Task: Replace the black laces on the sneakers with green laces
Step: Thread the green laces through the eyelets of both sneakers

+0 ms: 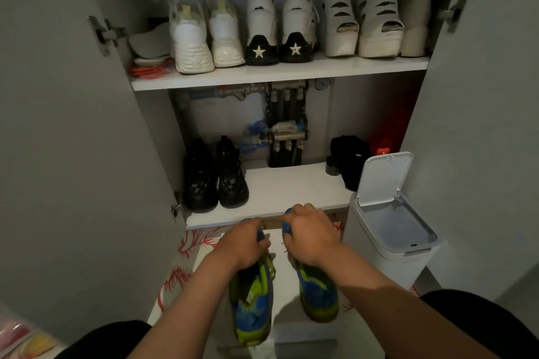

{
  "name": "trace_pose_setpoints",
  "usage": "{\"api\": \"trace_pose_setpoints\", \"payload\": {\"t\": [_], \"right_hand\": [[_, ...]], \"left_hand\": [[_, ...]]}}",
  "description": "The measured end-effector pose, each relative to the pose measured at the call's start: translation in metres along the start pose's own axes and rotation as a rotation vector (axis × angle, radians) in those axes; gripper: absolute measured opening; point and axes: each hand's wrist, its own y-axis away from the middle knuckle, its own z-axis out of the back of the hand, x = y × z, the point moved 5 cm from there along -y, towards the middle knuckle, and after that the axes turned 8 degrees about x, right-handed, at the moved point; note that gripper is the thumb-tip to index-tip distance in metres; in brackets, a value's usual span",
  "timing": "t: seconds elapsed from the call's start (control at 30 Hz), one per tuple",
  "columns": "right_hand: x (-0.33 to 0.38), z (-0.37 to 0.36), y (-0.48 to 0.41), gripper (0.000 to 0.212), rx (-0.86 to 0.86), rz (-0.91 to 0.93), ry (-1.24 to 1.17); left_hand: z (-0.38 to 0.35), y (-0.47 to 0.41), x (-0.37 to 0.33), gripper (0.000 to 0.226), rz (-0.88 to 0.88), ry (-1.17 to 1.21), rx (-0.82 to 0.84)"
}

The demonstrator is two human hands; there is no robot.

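Two blue and green sneakers hang in front of an open shoe cabinet, toes pointing toward me. My left hand (246, 245) grips the left sneaker (252, 309) at its heel end. My right hand (309, 234) grips the right sneaker (319, 293) the same way. Green laces show on the left sneaker near my wrist. The heel ends sit just below the front edge of the lower shelf (280, 189). My hands hide the shoe openings.
Black sneakers (215, 178) stand at the lower shelf's left, dark items (348, 160) at its right. The upper shelf (262, 76) holds several white shoes. A white bin (390, 221) with its lid up stands at right. Cabinet doors (73, 125) flank both sides. A patterned mat (186, 265) lies below.
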Motion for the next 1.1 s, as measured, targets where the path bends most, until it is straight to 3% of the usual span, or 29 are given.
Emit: {"api": "trace_pose_setpoints", "payload": {"t": [0.13,0.23,0.33,0.43,0.57,0.87,1.0,1.1], "right_hand": [[0.032,-0.023,-0.013,0.031,0.179,0.008,-0.243],[0.046,-0.052,-0.021,0.026,0.298,-0.024,-0.204],[0.052,-0.077,-0.025,0.046,0.406,-0.063,-0.089],[0.056,-0.086,-0.028,0.059,0.424,-0.081,-0.018],[0.058,-0.089,-0.028,0.042,0.453,-0.089,0.036],[0.043,-0.067,-0.012,0.037,0.428,-0.062,-0.073],[0.035,-0.061,-0.007,0.028,0.434,-0.054,-0.143],[0.033,-0.058,-0.003,0.026,0.460,-0.036,-0.130]], "left_hand": [[0.011,0.022,0.036,0.056,0.049,0.038,-0.022],[0.003,0.037,0.052,0.053,0.084,0.073,0.027],[-0.011,0.046,0.062,0.055,0.146,0.113,0.133],[-0.020,0.052,0.062,0.043,0.131,0.138,0.197],[-0.022,0.056,0.058,0.027,0.094,0.138,0.211],[-0.019,0.063,0.053,0.041,0.053,0.040,0.224],[-0.010,0.067,0.056,0.030,0.098,0.104,0.208],[-0.012,0.070,0.065,0.027,0.207,0.112,0.329]]}}
